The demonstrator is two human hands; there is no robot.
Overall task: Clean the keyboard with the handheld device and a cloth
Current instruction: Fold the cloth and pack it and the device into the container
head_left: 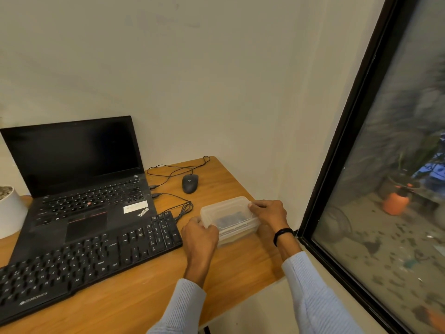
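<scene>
Desk (pixel 149 292): box (pixel 238 231) gripped by left hand (pixel 199 233) and right hand (pixel 268 213).
Lid (pixel 226 206) best lifted at 3 o'clock, base held down.

I saw both hands on a clear plastic box (pixel 228 216) that stood on the wooden table (pixel 149 292), just right of the keyboard (pixel 91 263). The left hand (pixel 199 237) gripped its near left corner. The right hand (pixel 268 212), with a black band (pixel 283 235) on the wrist, pinched the far right rim. Something bluish lay inside, too blurred for me to name. The keyboard lay in front of an open laptop (pixel 79 179) with a dark screen. A mouse (pixel 190 183) sat behind the box, its cable (pixel 168 175) looping toward the laptop. A white pot (pixel 10 210) stood at the left edge and a window (pixel 397 165) at the right.
</scene>
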